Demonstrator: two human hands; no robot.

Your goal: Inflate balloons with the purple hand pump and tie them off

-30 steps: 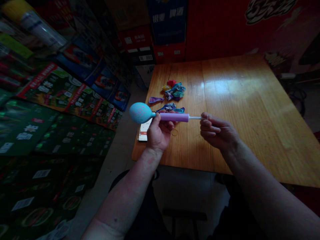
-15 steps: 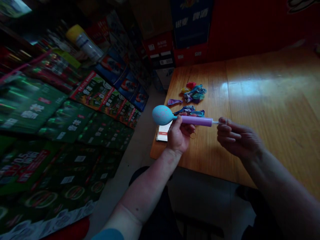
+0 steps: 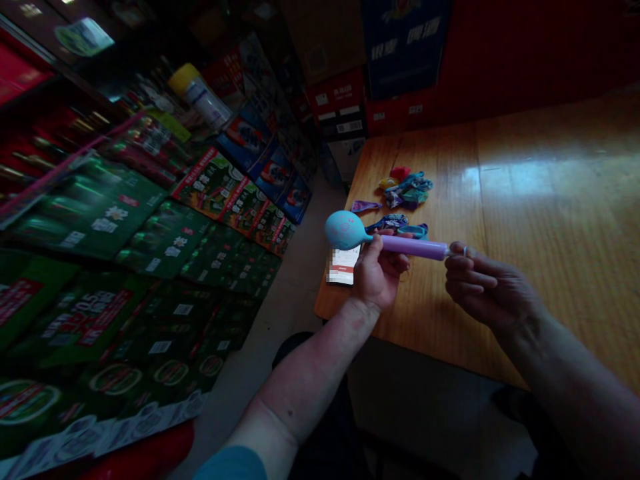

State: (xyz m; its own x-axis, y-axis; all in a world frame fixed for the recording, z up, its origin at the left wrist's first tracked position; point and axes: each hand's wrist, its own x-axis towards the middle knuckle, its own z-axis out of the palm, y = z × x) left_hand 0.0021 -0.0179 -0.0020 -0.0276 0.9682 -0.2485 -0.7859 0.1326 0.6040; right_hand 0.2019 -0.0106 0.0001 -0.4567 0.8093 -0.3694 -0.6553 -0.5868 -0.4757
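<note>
Table [image 3: 540, 227] below; right fingers [image 3: 470, 278] now nearer purple pump [image 3: 417, 247] barrel

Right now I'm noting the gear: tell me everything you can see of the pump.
The pump is a slim purple tube, apparently plastic, held crosswise over the table. The left grip holds one end, beside an inflated blue balloon; the right grip pinches the pale rod at the other, little of it showing.
</note>
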